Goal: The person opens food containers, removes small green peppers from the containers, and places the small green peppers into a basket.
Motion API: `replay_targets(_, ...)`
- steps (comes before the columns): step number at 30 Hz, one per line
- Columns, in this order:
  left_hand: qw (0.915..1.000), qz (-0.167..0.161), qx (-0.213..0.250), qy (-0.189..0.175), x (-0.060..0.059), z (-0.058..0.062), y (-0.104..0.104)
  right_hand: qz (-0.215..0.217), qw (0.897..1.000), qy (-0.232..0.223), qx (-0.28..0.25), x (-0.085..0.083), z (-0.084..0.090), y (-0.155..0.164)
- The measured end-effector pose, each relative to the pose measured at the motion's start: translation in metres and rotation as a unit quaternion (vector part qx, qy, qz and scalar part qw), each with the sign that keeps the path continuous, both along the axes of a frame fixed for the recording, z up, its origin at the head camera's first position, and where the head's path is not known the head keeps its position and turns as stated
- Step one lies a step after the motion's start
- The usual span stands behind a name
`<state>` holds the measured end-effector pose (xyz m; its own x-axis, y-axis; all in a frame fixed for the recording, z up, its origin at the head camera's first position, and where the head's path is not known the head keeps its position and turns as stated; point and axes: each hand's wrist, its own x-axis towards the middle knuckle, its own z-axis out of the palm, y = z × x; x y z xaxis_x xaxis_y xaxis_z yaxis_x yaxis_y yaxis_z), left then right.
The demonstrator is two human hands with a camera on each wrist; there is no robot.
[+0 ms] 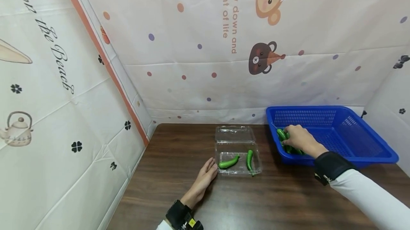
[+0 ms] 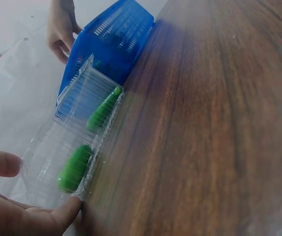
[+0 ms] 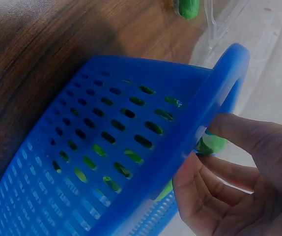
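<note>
right hand: grip closing round 1 green pepper in blue basket; lift clear of rim.
left hand: grip open, flat on bench, steadying clear tray.

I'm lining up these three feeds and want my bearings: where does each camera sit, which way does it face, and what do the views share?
Head: worn high, facing forward and down at the table; both hands and forearms show.
Left wrist: low beside the left hand, looking along the clear container toward the blue basket.
Right wrist: just outside the basket wall; right hand reaches over its rim.
Shared: basket and green peppers.
</note>
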<state>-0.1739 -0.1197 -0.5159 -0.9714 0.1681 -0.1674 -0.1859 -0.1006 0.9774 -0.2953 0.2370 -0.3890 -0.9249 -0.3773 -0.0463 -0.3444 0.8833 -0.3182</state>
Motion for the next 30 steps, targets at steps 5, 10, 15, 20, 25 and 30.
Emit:
replay_targets(5, 1.0, 0.001, 0.002, 0.003, 0.001, 0.001, 0.0, -0.003, 1.0, -0.018, -0.012, 0.002, 0.001, 0.0)
replay_targets(10, 1.0, 0.001, -0.003, 0.003, 0.002, 0.002, 0.0, -0.011, 0.998, -0.047, -0.036, 0.004, 0.004, 0.0)
replay_targets(15, 1.0, -0.002, -0.004, 0.002, 0.002, 0.002, 0.0, -0.017, 0.998, -0.055, -0.038, 0.003, 0.002, -0.001)
replay_targets(20, 1.0, -0.002, -0.004, 0.001, 0.002, 0.003, 0.0, -0.02, 0.998, -0.055, -0.037, 0.003, 0.002, -0.001)
replay_targets(25, 1.0, -0.001, -0.005, 0.0, 0.001, 0.002, 0.0, -0.024, 0.997, -0.045, -0.051, -0.001, 0.013, 0.002)
replay_targets(30, 1.0, -0.003, -0.003, 0.002, 0.0, 0.002, 0.0, -0.022, 0.999, 0.024, -0.039, -0.01, 0.034, 0.008)
